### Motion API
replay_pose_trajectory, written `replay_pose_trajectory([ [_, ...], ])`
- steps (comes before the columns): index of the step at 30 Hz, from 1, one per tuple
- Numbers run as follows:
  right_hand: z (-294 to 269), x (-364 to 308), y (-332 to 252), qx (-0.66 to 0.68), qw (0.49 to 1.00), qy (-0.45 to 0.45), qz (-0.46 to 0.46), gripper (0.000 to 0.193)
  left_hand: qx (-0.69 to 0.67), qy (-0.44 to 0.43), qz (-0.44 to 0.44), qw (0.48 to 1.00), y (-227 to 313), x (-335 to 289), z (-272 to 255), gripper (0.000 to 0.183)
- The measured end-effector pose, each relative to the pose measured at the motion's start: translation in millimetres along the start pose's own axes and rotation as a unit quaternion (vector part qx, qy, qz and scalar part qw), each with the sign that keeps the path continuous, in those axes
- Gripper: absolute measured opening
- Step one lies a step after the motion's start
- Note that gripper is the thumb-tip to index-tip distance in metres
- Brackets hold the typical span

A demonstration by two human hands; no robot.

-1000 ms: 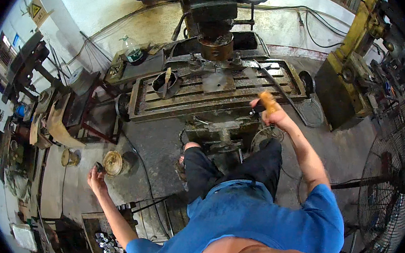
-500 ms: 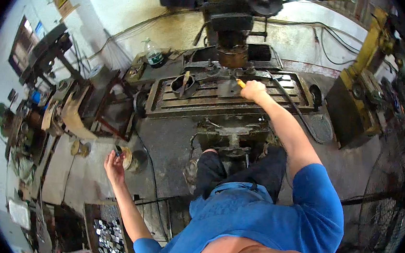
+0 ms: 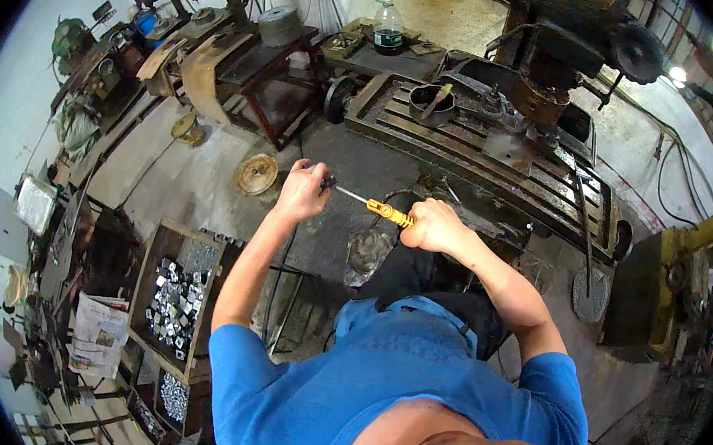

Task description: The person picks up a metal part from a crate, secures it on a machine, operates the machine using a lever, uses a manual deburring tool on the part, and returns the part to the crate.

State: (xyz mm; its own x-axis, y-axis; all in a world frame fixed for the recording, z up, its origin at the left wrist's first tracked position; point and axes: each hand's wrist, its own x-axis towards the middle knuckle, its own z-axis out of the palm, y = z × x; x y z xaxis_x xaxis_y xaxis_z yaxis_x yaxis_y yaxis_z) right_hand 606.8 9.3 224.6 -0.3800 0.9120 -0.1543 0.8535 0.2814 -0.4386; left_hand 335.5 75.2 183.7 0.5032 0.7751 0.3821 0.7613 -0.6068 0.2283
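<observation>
My right hand (image 3: pixel 437 226) is closed around the yellow handle of a thin-shafted hand tool (image 3: pixel 386 212), like a screwdriver or deburring tool. Its metal shaft points left, towards my left hand (image 3: pixel 301 192). Pinched in the left fingers is a small dark metal piece (image 3: pixel 328 184), and the tool's tip meets or nearly meets it; the contact is too small to tell. Both hands are raised in front of my body, over the floor. Beyond the right hand stands a milling machine with a slotted table (image 3: pixel 382 127).
On the machine table sit a dark pan with a brush (image 3: pixel 431 104) and a long bar (image 3: pixel 582 213). A wooden crate of shiny metal blocks (image 3: pixel 145 289) stands at the lower left, beside newspaper (image 3: pixel 99 337). A round bucket (image 3: pixel 256 175) is left of my left hand. Cables cross the floor.
My right hand has drawn the yellow-handled tool back from the machine table to the left hand. The left hand has come in towards the middle. The view has turned leftward.
</observation>
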Motion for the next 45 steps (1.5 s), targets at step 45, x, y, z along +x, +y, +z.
replay_pose_trajectory([
  [45, 47, -96, 290, 0.251, 0.806, 0.421, 0.333, 0.025, 0.026, -0.080, 0.165, 0.983, 208, 295, 193, 0.031],
])
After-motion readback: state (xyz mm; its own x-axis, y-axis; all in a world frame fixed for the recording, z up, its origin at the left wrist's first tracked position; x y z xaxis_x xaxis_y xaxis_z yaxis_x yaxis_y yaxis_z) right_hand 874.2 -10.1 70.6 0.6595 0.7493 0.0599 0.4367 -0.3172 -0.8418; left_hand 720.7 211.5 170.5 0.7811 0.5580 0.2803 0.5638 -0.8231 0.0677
